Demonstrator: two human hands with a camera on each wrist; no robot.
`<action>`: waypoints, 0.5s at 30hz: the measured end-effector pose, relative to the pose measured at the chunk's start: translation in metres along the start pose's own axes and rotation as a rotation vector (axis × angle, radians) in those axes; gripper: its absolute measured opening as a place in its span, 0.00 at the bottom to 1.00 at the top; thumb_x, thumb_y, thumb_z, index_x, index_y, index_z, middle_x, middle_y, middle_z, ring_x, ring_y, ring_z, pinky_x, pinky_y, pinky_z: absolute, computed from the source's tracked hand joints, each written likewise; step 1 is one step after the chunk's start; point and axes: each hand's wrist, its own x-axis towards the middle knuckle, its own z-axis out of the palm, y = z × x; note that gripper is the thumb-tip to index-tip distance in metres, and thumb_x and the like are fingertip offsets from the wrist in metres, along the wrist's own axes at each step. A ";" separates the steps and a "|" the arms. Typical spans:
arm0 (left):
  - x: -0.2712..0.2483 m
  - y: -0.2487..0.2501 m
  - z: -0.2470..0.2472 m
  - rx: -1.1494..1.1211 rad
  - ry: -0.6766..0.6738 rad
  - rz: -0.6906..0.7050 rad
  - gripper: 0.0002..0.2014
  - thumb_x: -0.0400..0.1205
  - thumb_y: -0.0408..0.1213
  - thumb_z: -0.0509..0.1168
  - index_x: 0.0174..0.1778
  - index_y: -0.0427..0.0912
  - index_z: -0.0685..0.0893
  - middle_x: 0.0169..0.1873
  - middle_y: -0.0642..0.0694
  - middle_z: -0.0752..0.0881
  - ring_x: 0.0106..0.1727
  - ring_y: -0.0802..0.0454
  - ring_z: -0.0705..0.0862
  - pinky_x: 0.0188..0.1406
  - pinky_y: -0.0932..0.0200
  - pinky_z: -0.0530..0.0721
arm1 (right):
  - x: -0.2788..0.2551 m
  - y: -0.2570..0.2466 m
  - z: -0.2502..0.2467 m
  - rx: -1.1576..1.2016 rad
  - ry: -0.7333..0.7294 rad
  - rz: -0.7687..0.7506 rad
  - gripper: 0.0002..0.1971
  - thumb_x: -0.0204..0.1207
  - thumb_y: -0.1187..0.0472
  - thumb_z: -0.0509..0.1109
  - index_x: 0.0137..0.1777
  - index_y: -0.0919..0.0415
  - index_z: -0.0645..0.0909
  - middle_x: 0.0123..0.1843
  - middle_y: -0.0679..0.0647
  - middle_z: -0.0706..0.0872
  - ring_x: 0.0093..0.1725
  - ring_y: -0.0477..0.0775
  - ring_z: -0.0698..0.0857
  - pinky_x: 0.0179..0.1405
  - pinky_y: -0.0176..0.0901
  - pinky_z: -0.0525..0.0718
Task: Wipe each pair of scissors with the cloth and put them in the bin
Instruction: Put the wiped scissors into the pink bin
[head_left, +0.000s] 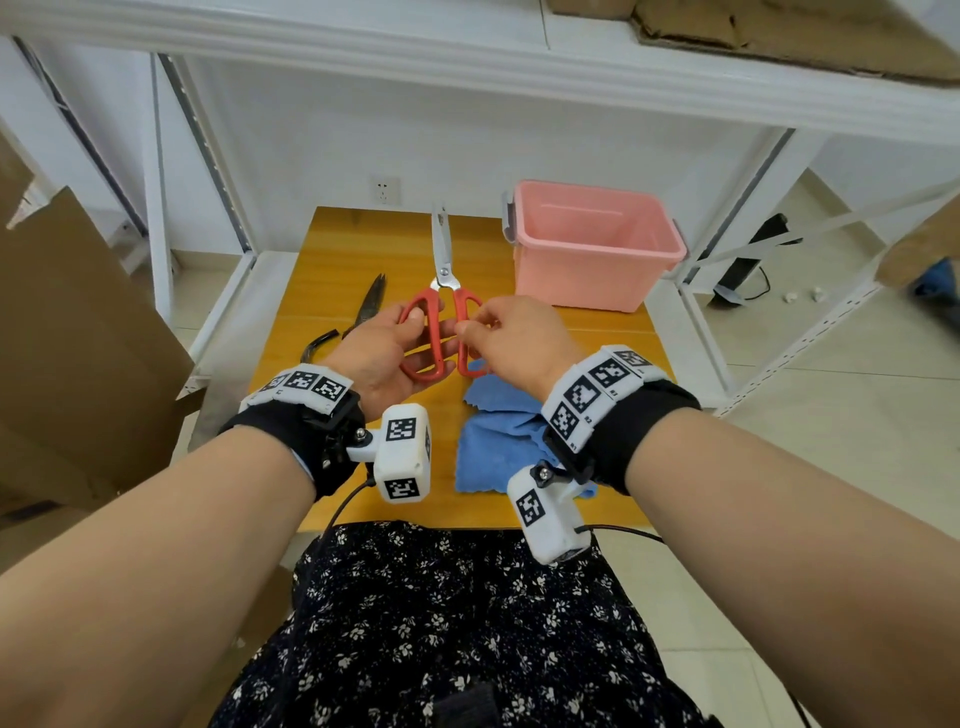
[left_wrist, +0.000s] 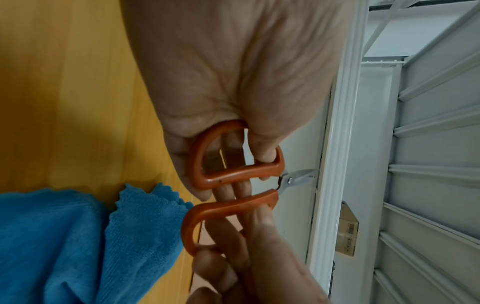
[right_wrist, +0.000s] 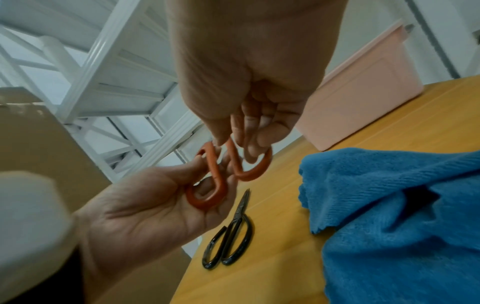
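Head view, near to far: cloth (head_left: 498, 436) lies unused on bench (head_left: 332, 270). My left hand (head_left: 387, 348) and right hand (head_left: 511, 338) each grip a handle of the red scissors (head_left: 444, 306), blades closed. Black scissors (head_left: 371, 301) wait. Bin (head_left: 592, 244) looks empty; nothing finished.
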 end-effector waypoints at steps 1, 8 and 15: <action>0.000 -0.001 0.001 -0.014 -0.004 -0.011 0.11 0.91 0.38 0.53 0.63 0.46 0.80 0.51 0.41 0.88 0.50 0.43 0.88 0.57 0.43 0.84 | 0.001 -0.004 0.002 -0.039 -0.008 -0.002 0.17 0.82 0.49 0.68 0.45 0.63 0.87 0.38 0.50 0.91 0.40 0.51 0.90 0.45 0.49 0.89; -0.004 -0.007 0.011 0.144 -0.242 -0.107 0.17 0.89 0.50 0.54 0.72 0.53 0.77 0.47 0.47 0.84 0.47 0.47 0.82 0.54 0.44 0.76 | 0.004 -0.004 0.002 -0.149 -0.042 0.046 0.17 0.73 0.44 0.76 0.50 0.58 0.83 0.44 0.54 0.89 0.43 0.55 0.87 0.46 0.52 0.88; 0.008 0.016 0.013 0.265 -0.163 0.033 0.07 0.88 0.39 0.61 0.57 0.47 0.84 0.55 0.48 0.85 0.54 0.51 0.79 0.49 0.56 0.77 | 0.003 0.013 -0.016 -0.355 0.025 0.074 0.13 0.76 0.57 0.73 0.58 0.60 0.80 0.51 0.56 0.85 0.48 0.58 0.84 0.44 0.48 0.83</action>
